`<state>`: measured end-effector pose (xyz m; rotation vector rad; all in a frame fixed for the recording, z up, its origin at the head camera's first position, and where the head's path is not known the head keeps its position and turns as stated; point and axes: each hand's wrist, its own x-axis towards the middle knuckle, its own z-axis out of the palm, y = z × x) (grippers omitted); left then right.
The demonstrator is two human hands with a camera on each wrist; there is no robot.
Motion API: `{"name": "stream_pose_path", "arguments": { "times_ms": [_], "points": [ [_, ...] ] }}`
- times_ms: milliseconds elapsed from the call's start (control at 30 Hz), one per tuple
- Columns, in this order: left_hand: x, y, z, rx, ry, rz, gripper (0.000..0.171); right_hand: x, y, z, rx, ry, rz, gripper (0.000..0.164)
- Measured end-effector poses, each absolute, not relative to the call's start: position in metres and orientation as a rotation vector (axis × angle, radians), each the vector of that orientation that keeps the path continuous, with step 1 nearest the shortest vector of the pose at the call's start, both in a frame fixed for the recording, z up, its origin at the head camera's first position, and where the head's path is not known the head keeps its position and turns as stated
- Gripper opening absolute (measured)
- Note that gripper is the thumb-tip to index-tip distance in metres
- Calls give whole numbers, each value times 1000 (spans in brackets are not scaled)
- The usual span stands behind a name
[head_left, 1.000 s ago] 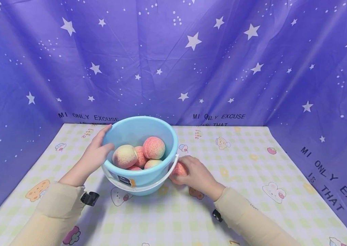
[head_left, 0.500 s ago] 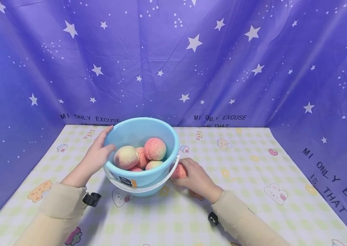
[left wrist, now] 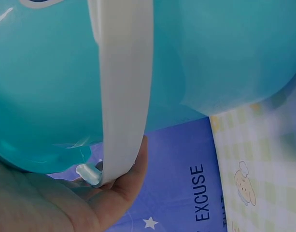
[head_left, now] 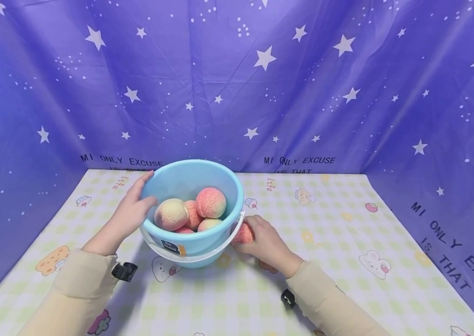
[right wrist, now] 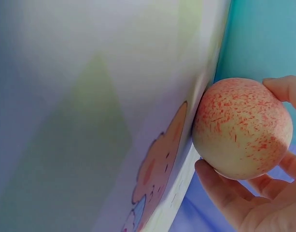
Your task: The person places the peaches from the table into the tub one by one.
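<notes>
A light blue bucket (head_left: 203,242) stands on the table, its white handle (head_left: 216,254) hanging down across the front. Inside it lie several artificial-looking peaches, pink and cream, among them a pale speckled peach (head_left: 171,214) and a pinker peach (head_left: 211,203). My left hand (head_left: 129,215) grips the bucket's left rim, thumb over the edge; the left wrist view shows its fingers by the handle's end. Right of the bucket, my right hand (head_left: 268,242) holds another peach (right wrist: 242,128) between thumb and fingers, low at the tabletop. The bucket's wall is close beside that peach.
A checked tablecloth (head_left: 325,289) with cartoon prints covers the table. Behind and at both sides hangs a purple curtain (head_left: 228,70) with white stars. Black bands sit at both wrists, near the beige sleeves (head_left: 81,280).
My right wrist has shifted slightly to the left, its hand staying around the peach beside the bucket. The left hand, the bucket and the peaches inside show no clear movement.
</notes>
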<state>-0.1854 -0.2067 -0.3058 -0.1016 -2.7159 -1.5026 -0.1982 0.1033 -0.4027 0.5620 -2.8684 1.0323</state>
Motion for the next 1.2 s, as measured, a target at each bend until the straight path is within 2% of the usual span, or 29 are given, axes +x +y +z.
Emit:
{"name": "stream_pose_path", "arguments": {
  "times_ms": [1200],
  "points": [
    [-187,-208,-304,-87,-2714,-1528,80,-199,106,-398,494,-2891,1136,59]
  ]
}}
